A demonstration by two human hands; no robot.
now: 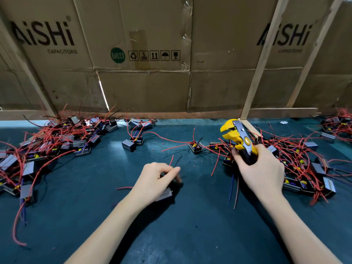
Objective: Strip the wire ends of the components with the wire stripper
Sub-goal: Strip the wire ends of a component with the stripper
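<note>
Risk: thin wire [172, 160] slipping from left hand [156, 180], fingers [174, 170] pinching it over component [165, 193] mid-tabletop, short end missing the open jaws. Right hand [261, 168] wrapped round wire stripper [237, 138] handles; long axis upright, head tilted toward far edge, slightly left

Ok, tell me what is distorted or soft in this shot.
Head view: wide-angle bending bows the cardboard wall and wooden slats; the left hand and its component look slightly soft; the wire stripper in the right hand is sharp; the mat has no glare.
</note>
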